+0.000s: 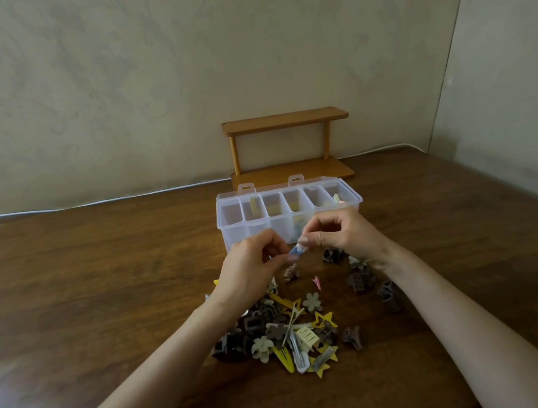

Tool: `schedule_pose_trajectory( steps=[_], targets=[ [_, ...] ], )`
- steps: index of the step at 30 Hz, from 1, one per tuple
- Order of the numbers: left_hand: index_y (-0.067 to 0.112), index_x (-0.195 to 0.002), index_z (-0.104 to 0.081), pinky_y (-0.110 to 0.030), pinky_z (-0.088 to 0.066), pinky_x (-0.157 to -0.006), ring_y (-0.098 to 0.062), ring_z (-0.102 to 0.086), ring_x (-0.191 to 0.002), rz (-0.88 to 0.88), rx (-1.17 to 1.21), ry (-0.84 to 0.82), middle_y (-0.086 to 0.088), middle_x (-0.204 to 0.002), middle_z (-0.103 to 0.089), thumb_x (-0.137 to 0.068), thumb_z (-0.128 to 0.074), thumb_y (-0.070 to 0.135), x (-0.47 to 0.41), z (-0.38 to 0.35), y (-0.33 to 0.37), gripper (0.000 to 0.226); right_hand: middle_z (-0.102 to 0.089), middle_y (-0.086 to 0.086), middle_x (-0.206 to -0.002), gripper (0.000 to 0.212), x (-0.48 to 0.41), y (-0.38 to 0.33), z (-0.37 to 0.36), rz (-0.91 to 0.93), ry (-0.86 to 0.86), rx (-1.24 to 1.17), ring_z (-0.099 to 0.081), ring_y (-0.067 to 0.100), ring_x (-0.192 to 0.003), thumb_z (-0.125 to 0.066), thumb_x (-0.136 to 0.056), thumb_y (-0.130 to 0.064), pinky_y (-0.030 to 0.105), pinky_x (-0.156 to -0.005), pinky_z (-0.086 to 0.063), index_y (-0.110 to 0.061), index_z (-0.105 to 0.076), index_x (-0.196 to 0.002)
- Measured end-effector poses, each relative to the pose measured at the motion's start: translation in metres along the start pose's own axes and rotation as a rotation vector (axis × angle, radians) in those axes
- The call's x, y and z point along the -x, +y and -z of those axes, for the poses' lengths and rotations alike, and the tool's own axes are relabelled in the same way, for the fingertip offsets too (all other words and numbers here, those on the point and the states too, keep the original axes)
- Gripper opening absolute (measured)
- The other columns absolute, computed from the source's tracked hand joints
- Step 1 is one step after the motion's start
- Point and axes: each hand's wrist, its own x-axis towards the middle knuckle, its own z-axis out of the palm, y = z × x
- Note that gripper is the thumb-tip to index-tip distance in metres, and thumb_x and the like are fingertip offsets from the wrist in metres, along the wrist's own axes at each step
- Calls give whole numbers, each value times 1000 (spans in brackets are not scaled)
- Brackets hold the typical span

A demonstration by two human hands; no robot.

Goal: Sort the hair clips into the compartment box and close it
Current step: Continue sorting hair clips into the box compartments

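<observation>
A clear plastic compartment box (232, 224) stands open on the brown table, its lid tipped back; some compartments hold yellow and pastel clips. Just in front of it, my left hand (252, 267) and my right hand (343, 233) both pinch a small blue clip (296, 251) between their fingertips, above the table. Below the hands lies a pile of hair clips (298, 333): brown claw clips, yellow stars and snap clips, beige flowers. A few brown claw clips (360, 281) lie apart to the right.
A small wooden two-tier shelf (284, 121) stands behind the box against the wall. A white cable (89, 203) runs along the table's back edge. A small pink clip (316, 282) lies between the pile and the hands.
</observation>
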Motion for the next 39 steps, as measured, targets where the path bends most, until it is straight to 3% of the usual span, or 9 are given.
schedule_pose_trajectory(
  steps=[6, 9, 12, 15, 20, 25, 31, 39],
  targets=[
    [22, -77, -58, -23, -49, -62, -8, -59, -69, 29, 5, 35, 5, -75, -65, -80, -68, 28, 0, 1, -3, 11, -68, 0, -74, 6, -1, 4, 3, -13, 49, 24, -63, 9, -74, -67, -83, -14, 21, -71, -51, -9, -70, -79],
    [22, -78, -58, -25, -49, -64, -9, -59, -71, 60, -32, 63, 7, -74, -64, -82, -67, 25, -1, 6, -8, 11, -66, -1, -75, 5, -1, 7, 7, -21, 283, 4, -62, 6, -71, -64, -86, -14, 20, -68, -50, -13, -67, -82],
    [20, -82, -58, -21, -45, -63, -6, -54, -70, 81, -100, -75, 10, -74, -59, -82, -67, 28, -1, 13, -11, 11, -66, -1, -76, 4, 0, 11, 15, 19, 614, 115, -62, 5, -68, -66, -84, -17, 18, -65, -51, -13, -66, -84],
    [20, -85, -60, -17, -43, -66, -2, -52, -73, 73, -190, -299, 11, -80, -58, -80, -69, 31, -1, 18, -11, 15, -67, -3, -81, 1, -1, 16, 19, 28, 742, 180, -65, 8, -74, -66, -85, -14, 24, -69, -54, -13, -66, -85],
    [22, -88, -65, -19, -45, -73, -3, -52, -82, 43, -266, -424, 6, -98, -60, -79, -70, 32, -2, 22, -9, 14, -66, -6, -88, 11, -5, 23, 17, 13, 737, 309, -63, 8, -83, -65, -86, -12, 29, -75, -57, -14, -68, -97],
    [24, -96, -67, -18, -41, -73, -3, -47, -87, 14, -313, -461, 8, -100, -53, -78, -69, 36, -2, 23, -9, 22, -69, 0, -100, 28, -6, 23, 18, -16, 724, 247, -65, 7, -92, -59, -90, -9, 32, -76, -58, -14, -62, -117],
    [27, -87, -64, -23, -38, -79, -6, -41, -94, -25, -352, -510, 9, -100, -47, -81, -67, 33, -1, 22, -10, 9, -69, 1, -97, 21, -4, 22, 17, -37, 705, 204, -66, 10, -92, -55, -90, -6, 40, -73, -58, -13, -65, -108],
    [25, -86, -54, -21, -29, -84, -6, -35, -96, -50, -379, -530, 9, -101, -40, -87, -59, 30, -3, 18, -13, 8, -68, 2, -89, 17, -3, 21, 14, -41, 637, 202, -66, 11, -82, -54, -91, -5, 24, -64, -52, -13, -67, -99]
  ],
)
